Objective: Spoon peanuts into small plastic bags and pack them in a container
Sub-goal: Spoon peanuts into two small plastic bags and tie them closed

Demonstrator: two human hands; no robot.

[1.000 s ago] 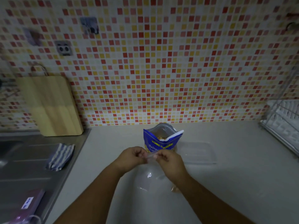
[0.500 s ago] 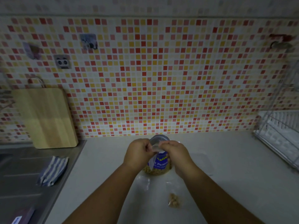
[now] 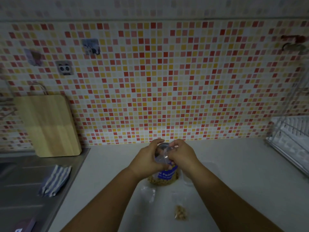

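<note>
Both hands were bunched up around the top of the peanut package [image 3: 167, 174], which sat on the white table [image 3: 250, 173] near the back, a little way in front of the tiled wall [image 3: 167, 81]. It was the blue-labelled pack with a clear bottom, so you could see the peanuts piled up inside. The left hand [image 3: 147, 159] was curled around the left side of the package's upper part, fingers wrapped over it. The right hand [image 3: 182, 153] was closed in a pinch on something clear and plasticky at the mouth of the pack; it looked like a small bag [image 3: 164, 154], but honestly it was too see-through and the light too dim to be sure.

Closer to the camera, a small plastic bag with peanuts [image 3: 180, 213] lay flat on the table, apart from the package. Just left of it was another clear bag [image 3: 148, 191], looking empty, lying by the left forearm. To the right of the package was a faint clear container [image 3: 207, 171], partly hidden behind the right arm.

Further out: a striped cloth [image 3: 54, 180] on the steel sink drainboard [image 3: 25, 181] to the left, a wooden cutting board [image 3: 48, 124] leaning on the wall behind it, and a white dish rack [image 3: 291, 139] at the right edge.
</note>
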